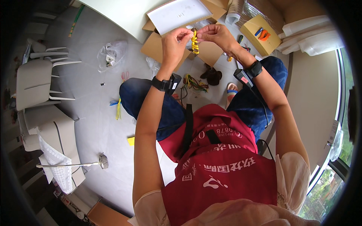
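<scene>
Up in front of me, both hands meet at a twisted, knotted yellow cord point(195, 47) that hangs down in loops. My left hand point(174, 43) pinches its upper part between thumb and fingertips. From the other side, the thumb and forefinger of my right hand point(219, 37) are closed on the same cord. Its top end is partly covered by the fingers. Behind and below the hands stands an open cardboard box point(152, 48) with its flaps spread. A tangle of multicoloured cords point(196, 83) lies on the floor between my legs.
A white tray or lid point(179, 17) rests on the box. To the right, a shallow cardboard box point(247, 28) holds orange and blue tools. Floor items include a plastic bag point(112, 56), a yellow-and-blue cord bundle point(118, 109) and dark shoes point(212, 75). Chairs point(34, 84) stand left.
</scene>
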`<act>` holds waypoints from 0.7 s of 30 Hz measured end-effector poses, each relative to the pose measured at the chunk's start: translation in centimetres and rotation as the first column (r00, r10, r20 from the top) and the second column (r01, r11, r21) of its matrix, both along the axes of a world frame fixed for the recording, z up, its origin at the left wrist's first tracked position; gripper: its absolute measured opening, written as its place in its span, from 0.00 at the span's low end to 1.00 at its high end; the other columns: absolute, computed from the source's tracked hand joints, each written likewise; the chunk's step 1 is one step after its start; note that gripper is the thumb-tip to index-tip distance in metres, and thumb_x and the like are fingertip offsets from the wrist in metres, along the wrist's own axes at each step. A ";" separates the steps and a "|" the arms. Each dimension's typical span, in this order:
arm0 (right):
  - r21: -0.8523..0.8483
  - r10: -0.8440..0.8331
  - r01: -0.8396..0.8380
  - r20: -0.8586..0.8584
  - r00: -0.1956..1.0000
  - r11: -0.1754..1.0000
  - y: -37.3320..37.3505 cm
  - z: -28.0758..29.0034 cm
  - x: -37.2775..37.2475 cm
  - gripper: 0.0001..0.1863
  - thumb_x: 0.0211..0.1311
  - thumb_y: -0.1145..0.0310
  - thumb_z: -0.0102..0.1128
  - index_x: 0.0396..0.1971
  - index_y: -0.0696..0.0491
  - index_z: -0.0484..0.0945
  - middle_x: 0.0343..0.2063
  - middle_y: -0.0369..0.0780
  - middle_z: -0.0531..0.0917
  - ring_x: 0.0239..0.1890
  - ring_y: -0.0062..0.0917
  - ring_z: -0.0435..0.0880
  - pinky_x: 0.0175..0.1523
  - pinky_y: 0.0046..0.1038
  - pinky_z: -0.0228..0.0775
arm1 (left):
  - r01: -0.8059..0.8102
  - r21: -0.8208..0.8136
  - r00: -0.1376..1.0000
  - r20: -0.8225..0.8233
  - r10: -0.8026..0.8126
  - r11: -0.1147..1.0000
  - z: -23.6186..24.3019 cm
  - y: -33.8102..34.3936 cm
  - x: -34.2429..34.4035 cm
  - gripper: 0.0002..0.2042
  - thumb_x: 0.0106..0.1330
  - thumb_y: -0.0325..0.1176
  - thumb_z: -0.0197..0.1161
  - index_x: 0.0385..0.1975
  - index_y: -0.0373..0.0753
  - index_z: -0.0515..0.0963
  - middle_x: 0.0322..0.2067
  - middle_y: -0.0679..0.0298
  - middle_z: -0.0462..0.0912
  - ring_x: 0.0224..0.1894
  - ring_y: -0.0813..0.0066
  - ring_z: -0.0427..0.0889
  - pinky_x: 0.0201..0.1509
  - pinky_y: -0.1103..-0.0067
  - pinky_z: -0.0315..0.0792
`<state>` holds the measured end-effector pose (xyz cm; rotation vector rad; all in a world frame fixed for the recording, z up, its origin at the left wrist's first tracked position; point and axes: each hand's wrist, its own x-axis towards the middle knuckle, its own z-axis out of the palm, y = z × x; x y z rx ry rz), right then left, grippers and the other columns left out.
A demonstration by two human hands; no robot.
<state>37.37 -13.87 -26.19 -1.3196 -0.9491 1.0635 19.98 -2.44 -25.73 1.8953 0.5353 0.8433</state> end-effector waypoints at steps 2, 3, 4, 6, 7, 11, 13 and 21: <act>-0.017 0.012 -0.012 -0.017 1.000 1.000 0.1 -0.2 0.0 0.13 0.66 0.72 0.67 0.46 0.62 0.81 0.39 0.42 0.88 0.41 0.21 0.88 0.50 0.19 0.80 | 0.026 -0.019 1.000 -0.008 -0.027 0.999 -0.4 0.1 -0.2 0.06 0.65 0.26 0.68 0.38 0.31 0.84 0.31 0.64 0.88 0.32 0.82 0.85 0.39 0.83 0.78; -0.025 0.006 -0.006 0.013 1.000 1.000 0.1 -0.2 0.0 0.12 0.66 0.71 0.66 0.46 0.62 0.81 0.38 0.42 0.88 0.41 0.20 0.88 0.49 0.19 0.80 | 0.022 -0.017 0.999 -0.035 -0.023 1.000 -0.2 -0.2 -0.2 0.06 0.65 0.26 0.68 0.38 0.31 0.84 0.30 0.64 0.88 0.32 0.82 0.85 0.39 0.83 0.78; -0.034 0.000 0.001 0.043 0.999 0.999 0.1 -0.3 0.1 0.12 0.67 0.71 0.66 0.45 0.62 0.81 0.38 0.41 0.88 0.40 0.20 0.88 0.48 0.19 0.80 | 0.018 -0.016 0.998 -0.061 -0.019 1.000 0.0 -0.3 -0.2 0.06 0.65 0.26 0.69 0.38 0.30 0.84 0.30 0.64 0.88 0.32 0.82 0.85 0.39 0.83 0.78; -0.045 -0.002 0.007 0.098 0.995 0.999 -0.1 0.2 0.0 0.10 0.67 0.72 0.65 0.43 0.63 0.81 0.37 0.42 0.88 0.40 0.21 0.88 0.49 0.21 0.80 | 0.022 -0.043 0.998 -0.056 -0.025 0.999 0.3 -0.5 -0.2 0.06 0.65 0.26 0.69 0.38 0.30 0.84 0.30 0.64 0.88 0.31 0.82 0.85 0.38 0.84 0.78; -0.053 -0.004 0.012 0.153 0.988 0.999 -0.1 0.5 -0.2 0.10 0.67 0.73 0.65 0.42 0.63 0.81 0.37 0.42 0.88 0.40 0.23 0.88 0.49 0.23 0.81 | 0.025 -0.069 0.998 -0.051 -0.029 0.997 0.4 -0.6 -0.3 0.06 0.65 0.26 0.69 0.38 0.30 0.84 0.30 0.63 0.88 0.31 0.82 0.85 0.38 0.84 0.78; 0.021 0.011 -0.016 0.219 0.976 1.000 0.3 0.0 0.2 0.09 0.68 0.73 0.64 0.41 0.63 0.81 0.35 0.41 0.87 0.39 0.21 0.88 0.48 0.22 0.80 | 0.032 -0.112 0.998 -0.042 -0.036 0.993 0.5 -0.2 -0.3 0.07 0.65 0.27 0.68 0.37 0.30 0.84 0.29 0.63 0.87 0.31 0.81 0.85 0.38 0.83 0.79; 0.099 -0.010 -0.021 0.301 0.953 0.995 0.3 -0.1 0.1 0.09 0.68 0.71 0.63 0.40 0.62 0.81 0.32 0.39 0.87 0.36 0.20 0.87 0.45 0.22 0.80 | 0.023 -0.088 0.995 -0.093 -0.031 0.996 0.7 -0.2 -0.3 0.06 0.66 0.27 0.68 0.37 0.30 0.84 0.29 0.63 0.88 0.31 0.81 0.85 0.38 0.83 0.79; -0.004 -0.052 0.062 0.499 0.865 0.998 0.0 1.0 -0.4 0.11 0.69 0.67 0.60 0.39 0.61 0.80 0.27 0.38 0.86 0.30 0.18 0.84 0.39 0.22 0.78 | -0.011 0.154 0.993 -0.118 0.029 0.988 0.3 -0.7 0.1 0.05 0.66 0.25 0.66 0.36 0.30 0.82 0.30 0.59 0.88 0.31 0.78 0.86 0.38 0.80 0.79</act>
